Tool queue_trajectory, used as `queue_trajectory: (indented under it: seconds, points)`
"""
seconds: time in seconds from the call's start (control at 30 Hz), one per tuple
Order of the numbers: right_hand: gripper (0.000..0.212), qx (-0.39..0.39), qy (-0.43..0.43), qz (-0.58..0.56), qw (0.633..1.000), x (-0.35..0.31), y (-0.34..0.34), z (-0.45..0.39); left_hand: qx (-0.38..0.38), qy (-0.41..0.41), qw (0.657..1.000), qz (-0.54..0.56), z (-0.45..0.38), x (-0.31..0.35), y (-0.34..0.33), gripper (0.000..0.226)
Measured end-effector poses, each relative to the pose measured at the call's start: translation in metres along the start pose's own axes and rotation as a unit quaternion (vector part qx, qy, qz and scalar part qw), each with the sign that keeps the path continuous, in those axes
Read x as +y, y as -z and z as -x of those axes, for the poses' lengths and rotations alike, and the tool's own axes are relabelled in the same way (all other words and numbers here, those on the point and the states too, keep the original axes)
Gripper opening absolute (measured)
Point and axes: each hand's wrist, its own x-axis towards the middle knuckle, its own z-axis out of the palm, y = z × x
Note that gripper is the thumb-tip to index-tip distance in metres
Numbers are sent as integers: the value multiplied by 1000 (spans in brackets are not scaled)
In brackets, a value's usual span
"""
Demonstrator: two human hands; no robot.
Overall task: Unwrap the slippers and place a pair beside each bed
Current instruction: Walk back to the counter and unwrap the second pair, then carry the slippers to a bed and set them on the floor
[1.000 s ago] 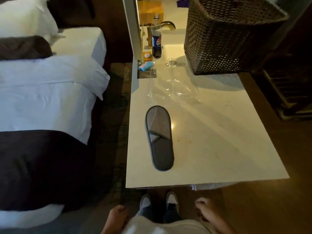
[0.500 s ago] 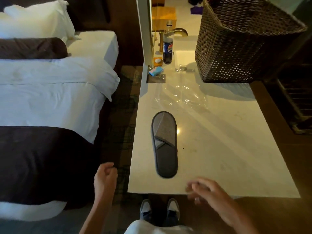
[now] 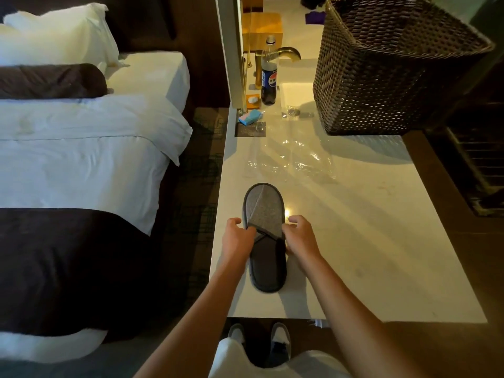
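Flat grey slippers (image 3: 264, 211), stacked so that they look like one, lie on the pale stone counter (image 3: 354, 241), toe pointing away from me. My left hand (image 3: 237, 236) pinches the left edge at the strap. My right hand (image 3: 300, 236) pinches the right edge at the same height. Clear crumpled plastic wrap (image 3: 294, 159) lies on the counter just beyond the toe. A bed (image 3: 81, 159) with white sheets and a dark runner stands to the left, across a narrow carpeted aisle.
A large dark wicker basket (image 3: 387, 66) stands at the counter's far right. A cola bottle (image 3: 269, 77), a brass tap (image 3: 283, 54), a blue soap packet (image 3: 251, 117) and a sink drain (image 3: 293, 112) are at the far end. My shoes (image 3: 259, 339) show below the counter edge.
Both hands rose from below the counter's near edge and took hold of the slippers' two sides. The slippers lie where they were on the counter.
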Motion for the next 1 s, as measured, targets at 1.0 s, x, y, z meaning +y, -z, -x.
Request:
queue_trajectory:
  seconds: [1.0]
  points:
    - [20, -123, 108, -49, 985, -24, -25, 89, 4, -24, 982, 186, 58, -28, 89, 15]
